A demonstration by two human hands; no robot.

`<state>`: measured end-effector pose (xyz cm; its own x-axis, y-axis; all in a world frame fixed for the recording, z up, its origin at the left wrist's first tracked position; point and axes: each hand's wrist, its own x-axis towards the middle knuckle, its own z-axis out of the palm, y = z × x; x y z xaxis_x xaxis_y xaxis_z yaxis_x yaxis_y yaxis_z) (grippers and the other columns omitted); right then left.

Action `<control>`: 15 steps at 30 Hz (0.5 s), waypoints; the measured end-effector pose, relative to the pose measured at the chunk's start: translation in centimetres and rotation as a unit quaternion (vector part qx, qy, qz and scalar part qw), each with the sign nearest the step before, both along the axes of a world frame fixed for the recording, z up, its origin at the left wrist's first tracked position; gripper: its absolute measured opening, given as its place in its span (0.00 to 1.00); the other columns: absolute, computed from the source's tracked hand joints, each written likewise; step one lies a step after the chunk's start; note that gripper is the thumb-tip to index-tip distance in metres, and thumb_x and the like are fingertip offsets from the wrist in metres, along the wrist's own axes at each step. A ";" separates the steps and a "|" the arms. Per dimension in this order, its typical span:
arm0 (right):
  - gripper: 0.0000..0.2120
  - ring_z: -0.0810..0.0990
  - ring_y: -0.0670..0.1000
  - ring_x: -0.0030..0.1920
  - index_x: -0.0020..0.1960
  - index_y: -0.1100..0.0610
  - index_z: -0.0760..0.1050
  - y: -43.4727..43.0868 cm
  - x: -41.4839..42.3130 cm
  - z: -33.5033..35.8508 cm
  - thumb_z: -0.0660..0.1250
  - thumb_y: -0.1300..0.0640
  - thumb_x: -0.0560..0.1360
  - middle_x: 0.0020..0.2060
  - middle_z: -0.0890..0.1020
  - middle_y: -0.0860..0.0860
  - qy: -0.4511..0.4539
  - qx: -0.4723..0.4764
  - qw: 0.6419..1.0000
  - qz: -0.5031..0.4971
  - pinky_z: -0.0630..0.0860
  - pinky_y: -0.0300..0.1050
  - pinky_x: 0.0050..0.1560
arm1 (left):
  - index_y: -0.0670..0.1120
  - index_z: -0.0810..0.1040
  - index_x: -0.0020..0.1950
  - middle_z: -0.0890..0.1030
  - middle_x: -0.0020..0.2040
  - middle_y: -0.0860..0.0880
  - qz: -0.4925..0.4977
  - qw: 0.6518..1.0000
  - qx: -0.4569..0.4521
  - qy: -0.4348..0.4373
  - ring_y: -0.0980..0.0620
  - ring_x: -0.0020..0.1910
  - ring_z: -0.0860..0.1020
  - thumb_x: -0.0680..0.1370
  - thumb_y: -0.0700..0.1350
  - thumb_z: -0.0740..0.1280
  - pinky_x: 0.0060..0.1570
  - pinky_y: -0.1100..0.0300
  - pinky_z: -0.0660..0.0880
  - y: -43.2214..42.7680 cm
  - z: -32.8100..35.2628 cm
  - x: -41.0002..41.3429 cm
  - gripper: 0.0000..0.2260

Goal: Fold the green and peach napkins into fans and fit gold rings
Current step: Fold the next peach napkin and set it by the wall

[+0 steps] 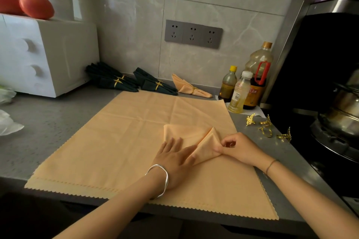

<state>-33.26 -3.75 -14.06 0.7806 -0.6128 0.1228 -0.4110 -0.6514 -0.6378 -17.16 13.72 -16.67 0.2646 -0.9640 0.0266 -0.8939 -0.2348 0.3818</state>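
Observation:
A small folded peach napkin (186,136) lies on top of a stack of flat peach napkins (124,141) spread over the counter. My left hand (174,159) presses flat on the folded napkin's lower left. My right hand (239,147) pinches the raised right flap of that napkin. At the back by the wall lie finished fans with gold rings: dark green ones (112,80) (155,84) and a peach one (191,88). Several loose gold leaf rings (266,128) lie on the counter to the right.
Three bottles of oil and sauce (246,87) stand at the back right. A stove with a steel pot (342,114) is on the right. A white drawer box (44,54) with tomatoes on top stands back left. Plastic bags (7,122) lie at the left edge.

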 end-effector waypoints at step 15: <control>0.08 0.72 0.43 0.36 0.36 0.53 0.78 0.7 2.1 1.3 0.74 0.52 0.69 0.33 0.77 0.46 0.115 -0.026 0.992 -0.041 0.68 0.38 0.37 | 0.60 0.52 0.77 0.54 0.77 0.49 0.000 0.996 0.043 -0.084 0.47 0.76 0.50 0.83 0.55 0.46 0.73 0.52 0.45 -1.7 2.0 1.6 0.21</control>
